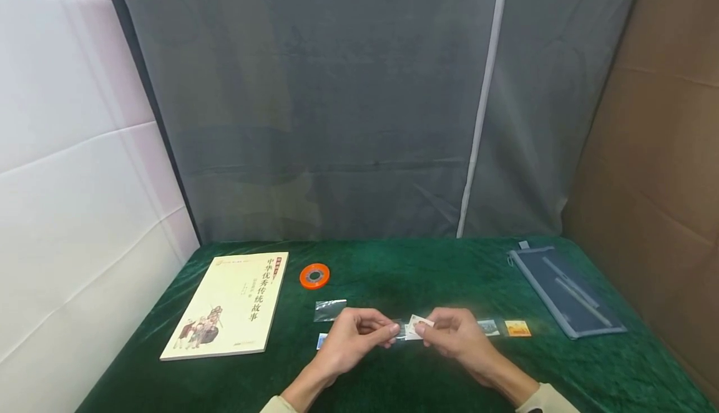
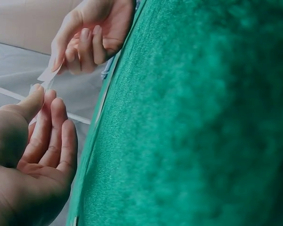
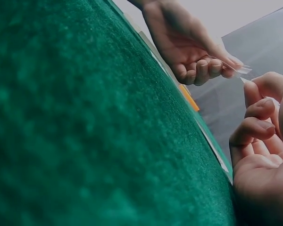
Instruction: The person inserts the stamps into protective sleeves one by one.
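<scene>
Head view first: the left hand [image 1: 359,338] is pinching a clear sleeve [image 1: 401,333] while the right hand [image 1: 457,336] is pinching a small pale stamp [image 1: 419,321], the two pieces appearing to overlap above the green counter [image 1: 399,272]. An orange stamp [image 1: 517,329] is lying off to the right, and a spare sleeve [image 1: 330,310] is lying just beyond the left hand. Over to the left wrist, where the left thumb and forefinger are gripping the clear film, the other fingers stretching out loosely; it's looking like stamp-into-sleeve work, at the lining-up stage. Right wrist now: the right hand is holding the pale piece by fingertip and thumb, its other fingers curling. Next move, I'm judging, is calling for a parted sleeve mouth and a straight, gentle push, as thin paper could easily be creasing.
</scene>
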A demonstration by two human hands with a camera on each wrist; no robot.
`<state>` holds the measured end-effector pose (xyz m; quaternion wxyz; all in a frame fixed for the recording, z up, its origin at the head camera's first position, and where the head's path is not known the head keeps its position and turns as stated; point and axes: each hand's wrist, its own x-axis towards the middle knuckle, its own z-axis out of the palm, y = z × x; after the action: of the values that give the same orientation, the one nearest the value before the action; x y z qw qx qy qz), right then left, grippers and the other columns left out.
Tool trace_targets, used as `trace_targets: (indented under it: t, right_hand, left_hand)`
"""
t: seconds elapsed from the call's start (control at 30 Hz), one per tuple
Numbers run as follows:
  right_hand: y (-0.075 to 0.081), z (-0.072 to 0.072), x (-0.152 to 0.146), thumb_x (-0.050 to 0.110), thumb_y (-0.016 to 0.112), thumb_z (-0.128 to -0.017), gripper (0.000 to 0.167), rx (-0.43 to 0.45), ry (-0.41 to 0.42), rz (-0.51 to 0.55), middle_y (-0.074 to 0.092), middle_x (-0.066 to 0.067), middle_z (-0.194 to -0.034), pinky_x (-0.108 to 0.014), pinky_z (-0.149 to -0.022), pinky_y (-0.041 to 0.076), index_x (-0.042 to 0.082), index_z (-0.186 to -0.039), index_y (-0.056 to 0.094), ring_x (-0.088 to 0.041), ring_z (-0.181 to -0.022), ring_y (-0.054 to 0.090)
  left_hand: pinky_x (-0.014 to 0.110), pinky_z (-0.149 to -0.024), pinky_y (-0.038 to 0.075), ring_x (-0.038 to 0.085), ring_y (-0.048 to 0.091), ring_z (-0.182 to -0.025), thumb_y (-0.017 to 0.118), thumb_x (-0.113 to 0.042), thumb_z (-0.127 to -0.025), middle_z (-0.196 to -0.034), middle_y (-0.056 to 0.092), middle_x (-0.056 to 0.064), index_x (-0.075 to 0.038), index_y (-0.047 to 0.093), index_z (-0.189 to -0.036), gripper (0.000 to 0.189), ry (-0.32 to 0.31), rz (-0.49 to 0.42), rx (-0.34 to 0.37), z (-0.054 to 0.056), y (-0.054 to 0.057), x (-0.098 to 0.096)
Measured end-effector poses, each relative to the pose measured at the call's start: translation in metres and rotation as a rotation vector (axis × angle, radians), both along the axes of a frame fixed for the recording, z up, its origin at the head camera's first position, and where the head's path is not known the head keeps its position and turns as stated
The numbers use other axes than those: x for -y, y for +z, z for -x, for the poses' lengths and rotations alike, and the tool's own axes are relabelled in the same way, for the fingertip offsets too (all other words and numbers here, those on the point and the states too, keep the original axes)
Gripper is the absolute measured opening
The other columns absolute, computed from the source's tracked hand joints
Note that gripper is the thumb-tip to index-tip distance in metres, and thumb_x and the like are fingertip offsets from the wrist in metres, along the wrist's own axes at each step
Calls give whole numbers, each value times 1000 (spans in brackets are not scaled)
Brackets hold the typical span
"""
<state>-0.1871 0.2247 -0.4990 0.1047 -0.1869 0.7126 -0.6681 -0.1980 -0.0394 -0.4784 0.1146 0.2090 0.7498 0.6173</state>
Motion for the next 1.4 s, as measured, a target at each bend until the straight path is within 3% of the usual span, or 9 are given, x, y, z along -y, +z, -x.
trace_targets:
  t: [0.27,0.63,0.93,1.2,1.4]
  right_hand:
    - [-3,0,-2,14,71,-105,25,26,49,4,62,5,-70,-18,-50,39,-11,-100,67,-3,-53,44]
    - [-2,0,-1,16,72,-105,26,40,41,-11,66,4,-73,-17,-50,39,-10,-101,68,-3,-52,44]
    - [-2,0,0,16,72,-105,25,40,48,-11,68,3,-75,-17,-50,39,-9,-101,69,-2,-52,45]
    - [-2,1,0,15,72,-105,25,40,48,-6,71,5,-77,-16,-51,39,-9,-103,70,-2,-53,46]
    - [-2,1,0,16,72,-105,27,37,43,-18,69,3,-74,-17,-50,39,-10,-103,71,-2,-52,45]
  left_hand:
    - [26,-76,64,12,77,-80,81,-25,-99,-95,84,14,-6,83,-104,19,-7,-5,6,0,-3,-1]
    - [27,-76,64,13,77,-81,81,-24,-100,-97,83,17,-7,82,-104,19,-12,-6,-10,0,-4,0]
    - [26,-76,62,11,77,-79,82,-26,-99,-94,84,12,-10,83,-103,17,-8,21,-30,-1,-2,-1]
    - [26,-73,61,10,76,-77,83,-29,-98,-90,83,9,-11,83,-102,18,30,54,-53,-2,-1,-2]
    - [26,-72,61,11,76,-78,83,-32,-98,-89,84,5,-14,83,-100,18,61,69,-30,-2,-1,-3]
